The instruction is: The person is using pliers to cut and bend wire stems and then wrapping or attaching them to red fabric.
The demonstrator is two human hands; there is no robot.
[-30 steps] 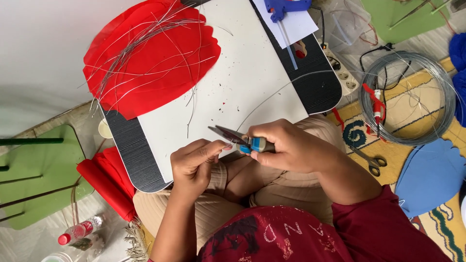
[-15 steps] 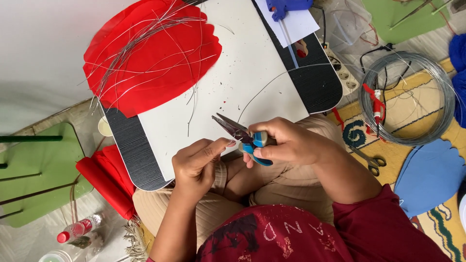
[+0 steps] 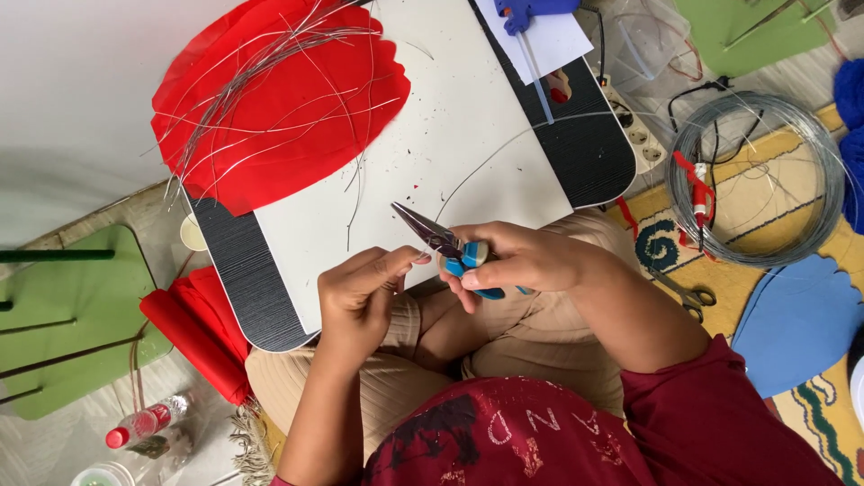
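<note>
The right hand (image 3: 522, 261) grips blue-handled needle-nose pliers (image 3: 441, 241) at the near edge of the white board (image 3: 450, 135), jaws slightly parted. The left hand (image 3: 360, 292) pinches thumb to forefinger, seemingly on the thin silver wire (image 3: 504, 148). Judging by this, wire-shaping is underway; precise nipping seems needed. The wire's end between the fingers is hidden.

The right hand (image 3: 517, 261) covers most of the pliers' (image 3: 441, 241) blue handles. The glue gun (image 3: 533, 9) is cut off by the top edge (only its blue grip shows). What the left hand's (image 3: 360, 292) fingertips pinch is too thin to tell.
</note>
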